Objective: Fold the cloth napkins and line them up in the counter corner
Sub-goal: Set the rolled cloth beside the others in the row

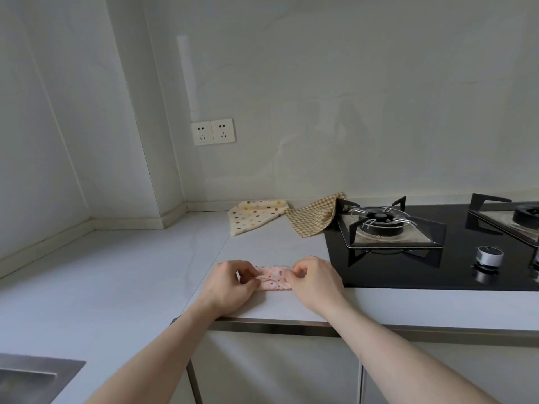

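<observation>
At the lower centre of the frame, a pink dotted napkin is pinched at its left end by the left hand and at its right end by the right hand, fingers curled, on the white counter near its front edge. Farther back, at mid-frame, a cream dotted napkin and a checked napkin are seen lying unfolded, the latter touching the black hob.

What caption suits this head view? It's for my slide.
Both hands pinch a pink napkin; two napkins wait.
</observation>
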Demonstrator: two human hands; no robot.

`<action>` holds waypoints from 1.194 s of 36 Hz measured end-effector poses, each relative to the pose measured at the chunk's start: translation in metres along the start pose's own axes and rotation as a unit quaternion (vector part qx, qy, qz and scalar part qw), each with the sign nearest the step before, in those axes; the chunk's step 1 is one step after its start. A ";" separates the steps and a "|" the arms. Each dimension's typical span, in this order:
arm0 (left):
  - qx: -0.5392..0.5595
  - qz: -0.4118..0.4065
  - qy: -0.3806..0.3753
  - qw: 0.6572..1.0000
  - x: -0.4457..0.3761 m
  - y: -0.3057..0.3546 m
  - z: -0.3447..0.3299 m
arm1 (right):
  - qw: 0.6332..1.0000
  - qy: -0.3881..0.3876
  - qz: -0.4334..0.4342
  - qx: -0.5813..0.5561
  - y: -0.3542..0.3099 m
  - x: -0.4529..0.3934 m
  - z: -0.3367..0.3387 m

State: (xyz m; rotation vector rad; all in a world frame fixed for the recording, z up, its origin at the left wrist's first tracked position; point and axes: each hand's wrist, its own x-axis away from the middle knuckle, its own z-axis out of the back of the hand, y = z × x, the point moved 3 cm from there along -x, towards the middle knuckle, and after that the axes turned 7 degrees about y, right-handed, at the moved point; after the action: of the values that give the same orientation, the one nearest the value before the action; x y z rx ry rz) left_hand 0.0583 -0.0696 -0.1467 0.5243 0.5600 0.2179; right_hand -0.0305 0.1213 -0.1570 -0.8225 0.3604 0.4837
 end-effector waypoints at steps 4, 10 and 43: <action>0.013 0.032 -0.009 0.999 -0.001 -0.002 0.000 | 1.000 0.000 -0.001 0.005 -0.004 0.003 0.005; 0.021 0.068 0.048 0.996 0.000 -0.002 0.006 | 1.000 -0.014 0.015 0.015 -0.004 0.004 0.007; 0.176 0.307 -0.159 0.922 0.002 0.078 0.053 | 0.888 -0.349 -0.271 -0.125 -0.074 -0.020 0.079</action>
State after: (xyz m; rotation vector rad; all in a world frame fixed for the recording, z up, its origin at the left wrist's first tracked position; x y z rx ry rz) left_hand 0.0846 -0.0246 -0.0684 1.0628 0.0962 0.6238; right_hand 0.0025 0.1330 -0.0529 -0.8953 -0.6040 0.2698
